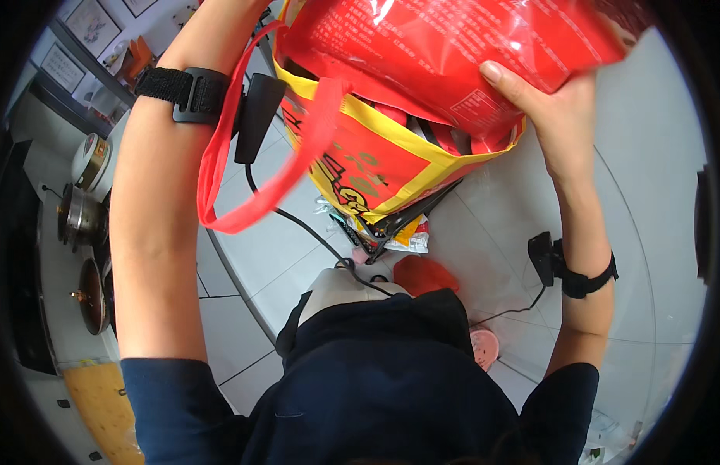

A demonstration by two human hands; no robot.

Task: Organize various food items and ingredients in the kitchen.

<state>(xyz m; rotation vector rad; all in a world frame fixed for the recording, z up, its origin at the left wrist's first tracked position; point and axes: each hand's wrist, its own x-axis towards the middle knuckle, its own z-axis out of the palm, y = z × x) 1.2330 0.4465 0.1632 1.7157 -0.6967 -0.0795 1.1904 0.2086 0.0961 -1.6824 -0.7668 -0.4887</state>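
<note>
My right hand (560,113) grips the lower right part of a glossy red plastic package (406,52), its thumb on the near face and its fingers hidden behind. Small white print covers the package. It lies over the open mouth of a red tote bag with yellow trim (383,157), which holds more packed items partly seen under it. A red strap handle (267,203) of the bag loops out past my left forearm (156,174). My left hand is beyond the top edge, out of view.
The bag is above a black frame (389,226), with plastic packets (415,235) beneath. A red bag (424,276) lies on the tiled floor near a pink perforated basket (485,347). A black cable (296,221) hangs from my left wrist device. Left stand a pot (84,215) and a lidded pan (94,296).
</note>
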